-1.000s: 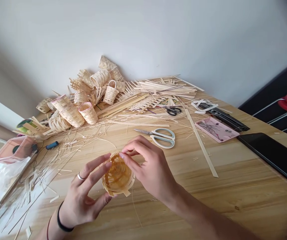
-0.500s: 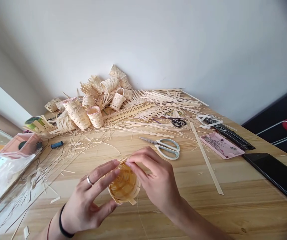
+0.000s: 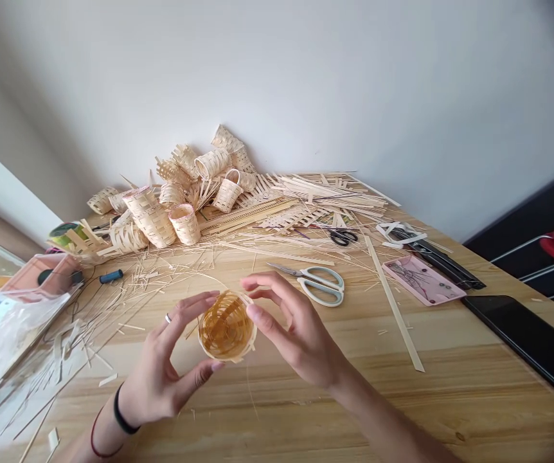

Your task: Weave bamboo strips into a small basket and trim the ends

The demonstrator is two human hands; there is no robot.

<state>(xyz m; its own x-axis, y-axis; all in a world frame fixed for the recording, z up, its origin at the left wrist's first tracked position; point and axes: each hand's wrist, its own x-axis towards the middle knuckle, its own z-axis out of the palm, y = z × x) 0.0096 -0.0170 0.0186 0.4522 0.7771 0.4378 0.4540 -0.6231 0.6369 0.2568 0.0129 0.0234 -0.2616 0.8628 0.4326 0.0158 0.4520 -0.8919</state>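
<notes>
A small woven bamboo basket (image 3: 225, 325) is held above the wooden table (image 3: 450, 399) with its mouth turned toward me. My left hand (image 3: 171, 363), which wears a ring and wrist bands, grips the basket's left side between thumb and fingers. My right hand (image 3: 296, 328) touches the rim on the right with curved fingertips, the fingers spread. A thin loose strand hangs from the basket's bottom.
White-handled scissors (image 3: 318, 283) lie just beyond my right hand. Several finished baskets (image 3: 171, 206) and bamboo strips (image 3: 315, 193) are heaped by the wall. A long strip (image 3: 393, 305), a pink tray (image 3: 424, 280), a black phone (image 3: 532, 337) and black scissors (image 3: 342, 236) lie to the right.
My right hand's fingers have left their pinch on the rim and spread. The basket has turned a little, so its mouth faces me more fully. The camera's view shifted slightly.
</notes>
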